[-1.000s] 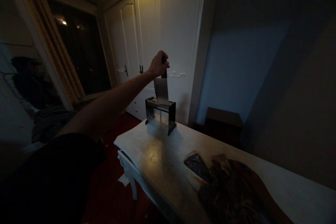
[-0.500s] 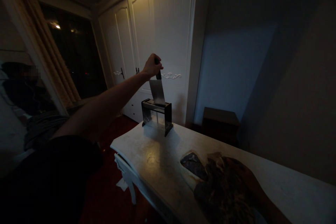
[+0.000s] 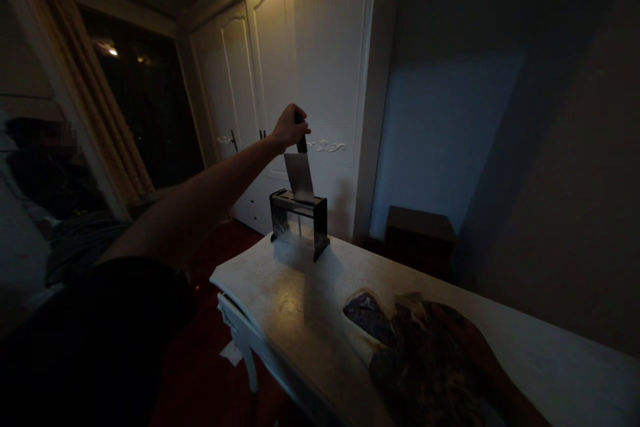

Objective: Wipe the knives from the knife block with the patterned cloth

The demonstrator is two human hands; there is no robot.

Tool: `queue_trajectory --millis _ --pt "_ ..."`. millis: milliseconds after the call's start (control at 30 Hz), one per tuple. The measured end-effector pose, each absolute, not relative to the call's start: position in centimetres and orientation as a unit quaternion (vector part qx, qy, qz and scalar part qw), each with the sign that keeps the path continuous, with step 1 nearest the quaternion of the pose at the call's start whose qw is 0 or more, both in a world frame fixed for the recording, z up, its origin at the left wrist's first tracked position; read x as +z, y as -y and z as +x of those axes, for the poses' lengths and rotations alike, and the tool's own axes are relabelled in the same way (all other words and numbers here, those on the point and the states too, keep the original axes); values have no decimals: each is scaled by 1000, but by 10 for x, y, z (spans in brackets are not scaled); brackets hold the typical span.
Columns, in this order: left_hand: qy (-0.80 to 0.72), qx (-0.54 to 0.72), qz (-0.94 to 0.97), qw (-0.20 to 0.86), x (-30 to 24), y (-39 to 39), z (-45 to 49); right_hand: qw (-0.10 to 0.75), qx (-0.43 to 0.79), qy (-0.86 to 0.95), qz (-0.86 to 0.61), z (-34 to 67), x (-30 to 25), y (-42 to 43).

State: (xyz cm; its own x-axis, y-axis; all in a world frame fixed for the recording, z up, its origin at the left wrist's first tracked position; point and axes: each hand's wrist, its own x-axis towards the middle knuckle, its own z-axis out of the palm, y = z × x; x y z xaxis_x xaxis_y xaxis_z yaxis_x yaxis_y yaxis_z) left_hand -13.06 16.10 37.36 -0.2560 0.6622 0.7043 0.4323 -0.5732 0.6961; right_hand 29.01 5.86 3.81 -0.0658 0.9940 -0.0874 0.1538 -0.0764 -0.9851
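Note:
My left hand (image 3: 291,127) is closed around the black handle of a cleaver (image 3: 300,177), with my arm stretched out. The broad metal blade points down, its lower edge at the slotted top of a knife block (image 3: 300,230) with clear sides and a dark frame. That block stands at the table's far end. At the lower right, my right hand (image 3: 463,330) grips a dark, crumpled, patterned bundle (image 3: 425,367) that looks like cloth. Its fingers are partly lost in shadow. A dark flat piece (image 3: 370,317) with a pale rim lies beside the bundle.
The pale table (image 3: 285,300) has a curved edge and carved leg. Behind it stand a white wardrobe (image 3: 325,80) and a dark low cabinet (image 3: 420,223). White paper (image 3: 233,352) lies on the red floor. A person (image 3: 45,167) is at the far left, near a curtain (image 3: 95,80).
Almost nothing differs. My left hand and the cleaver sit a touch lower in the picture, and the view has shifted slightly.

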Motion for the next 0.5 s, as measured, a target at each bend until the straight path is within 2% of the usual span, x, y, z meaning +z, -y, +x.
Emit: queue_trajectory --millis 500 --pt "-461 628 620 92 361 -159 -127 428 487 532 -545 293 35 -62"
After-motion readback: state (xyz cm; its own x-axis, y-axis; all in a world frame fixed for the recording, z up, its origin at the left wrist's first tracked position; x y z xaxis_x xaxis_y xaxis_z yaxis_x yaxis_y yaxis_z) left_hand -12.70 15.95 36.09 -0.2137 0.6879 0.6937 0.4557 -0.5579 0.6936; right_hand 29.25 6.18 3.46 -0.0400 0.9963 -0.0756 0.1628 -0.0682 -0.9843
